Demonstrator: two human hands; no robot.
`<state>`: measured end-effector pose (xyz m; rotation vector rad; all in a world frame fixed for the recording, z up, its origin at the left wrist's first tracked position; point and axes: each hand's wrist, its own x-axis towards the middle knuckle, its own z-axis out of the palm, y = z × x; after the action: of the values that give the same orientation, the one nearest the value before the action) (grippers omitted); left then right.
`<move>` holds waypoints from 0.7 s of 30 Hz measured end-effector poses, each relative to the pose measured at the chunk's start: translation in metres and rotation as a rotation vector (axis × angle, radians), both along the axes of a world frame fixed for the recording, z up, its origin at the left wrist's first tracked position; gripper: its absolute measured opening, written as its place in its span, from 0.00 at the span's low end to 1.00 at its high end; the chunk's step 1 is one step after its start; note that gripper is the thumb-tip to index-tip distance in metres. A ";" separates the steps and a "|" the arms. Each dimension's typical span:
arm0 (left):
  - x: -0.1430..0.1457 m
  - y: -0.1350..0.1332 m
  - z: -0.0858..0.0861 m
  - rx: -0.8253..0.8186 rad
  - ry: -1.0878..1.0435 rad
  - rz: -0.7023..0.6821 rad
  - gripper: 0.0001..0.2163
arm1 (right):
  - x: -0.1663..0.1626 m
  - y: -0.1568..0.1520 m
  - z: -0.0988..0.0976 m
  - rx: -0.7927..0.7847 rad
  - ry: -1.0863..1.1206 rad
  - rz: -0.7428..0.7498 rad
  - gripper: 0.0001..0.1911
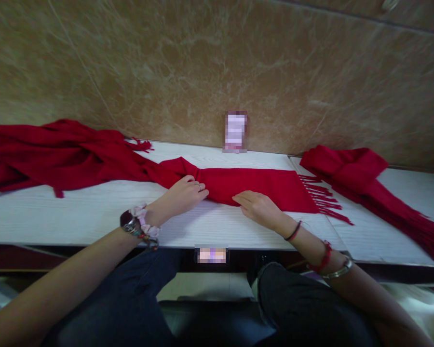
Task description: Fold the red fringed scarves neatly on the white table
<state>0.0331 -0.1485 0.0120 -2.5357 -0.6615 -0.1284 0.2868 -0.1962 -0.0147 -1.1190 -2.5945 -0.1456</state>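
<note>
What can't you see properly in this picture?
All from the head view:
1. The small card against the wall is blurred, so its writing is unreadable.
2. The patch under the table edge is blurred too.
3. The red heap runs off the left edge; the folded scarf runs off the right edge.
4. The left hand curls over the middle scarf, hiding whether it pinches the cloth.

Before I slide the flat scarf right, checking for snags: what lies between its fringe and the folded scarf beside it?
Nothing: the head view shows only a narrow strip of bare white tabletop between the fringe and the folded scarf.
</note>
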 end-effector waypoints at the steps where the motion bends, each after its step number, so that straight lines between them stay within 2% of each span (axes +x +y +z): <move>1: 0.000 0.000 0.000 0.007 -0.005 0.006 0.11 | 0.000 0.000 0.000 0.007 -0.006 -0.009 0.18; 4: -0.001 0.001 -0.003 0.028 -0.021 0.015 0.12 | 0.001 0.000 0.000 -0.025 0.028 -0.021 0.22; 9: -0.004 0.007 -0.018 -0.043 -0.110 -0.004 0.12 | 0.004 0.003 -0.008 -0.128 0.123 0.004 0.21; 13: -0.006 0.013 -0.028 -0.141 -0.299 -0.008 0.14 | 0.004 0.008 -0.017 -0.075 0.162 0.016 0.17; 15: -0.006 0.014 -0.029 -0.162 -0.362 -0.009 0.15 | 0.005 0.010 -0.021 -0.054 0.165 0.016 0.19; 19: -0.007 0.015 -0.029 -0.174 -0.411 -0.012 0.15 | 0.006 0.012 -0.022 -0.030 0.180 -0.015 0.25; 21: -0.007 0.016 -0.029 -0.169 -0.400 -0.021 0.14 | 0.006 0.011 -0.021 -0.004 0.194 -0.034 0.24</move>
<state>0.0261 -0.1326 -0.0169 -2.7038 -0.8259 -0.6241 0.2930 -0.1853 -0.0353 -1.1200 -2.4066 -0.0368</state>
